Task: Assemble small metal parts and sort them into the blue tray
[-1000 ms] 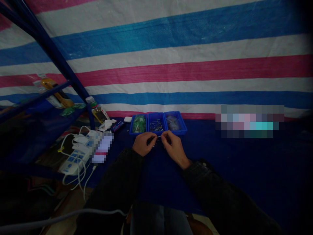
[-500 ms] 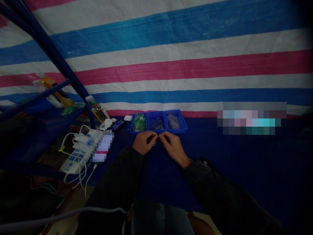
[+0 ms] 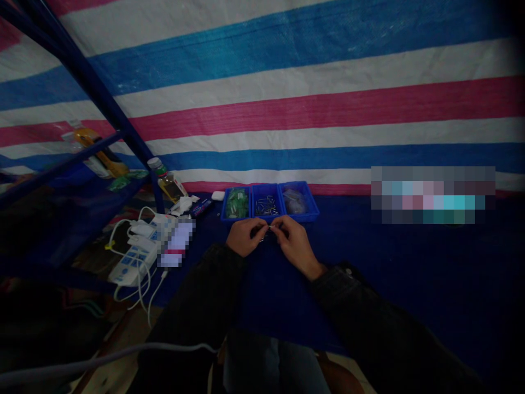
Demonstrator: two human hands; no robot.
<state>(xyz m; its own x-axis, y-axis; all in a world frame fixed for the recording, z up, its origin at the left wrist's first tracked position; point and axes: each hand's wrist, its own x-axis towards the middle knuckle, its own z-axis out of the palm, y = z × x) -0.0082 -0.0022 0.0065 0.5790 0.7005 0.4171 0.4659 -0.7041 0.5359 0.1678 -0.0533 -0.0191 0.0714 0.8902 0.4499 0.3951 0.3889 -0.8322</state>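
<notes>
Thin pale piece (image 3: 270, 226) pinched at the fingertips, bins just beyond

Nearest: left hand (image 3: 246, 237) and right hand (image 3: 297, 245), over the blue table (image 3: 283, 306). Both closed in a pinch, thumb against forefinger, on the piece between them. Only a glint of it shows, right beside the right fingertips; neither hand is clearly nearer. Long axis seems to run crosswise, hand to hand, but too small to be sure. A few thin metallic ends (image 3: 263, 239) below the left fingertips; held or lying on the table, cannot tell.

Just past the knuckles: three blue bins side by side. Left bin (image 3: 223, 211): green plastic packets (image 3: 238, 204). Middle bin (image 3: 264, 187): loose slender metal pins (image 3: 267, 206), lying at mixed angles. Right bin (image 3: 315, 210): clear plastic bags (image 3: 295, 202), contents indistinct.

Farthest: striped tarpaulin (image 3: 287, 112) behind the bins.
</notes>
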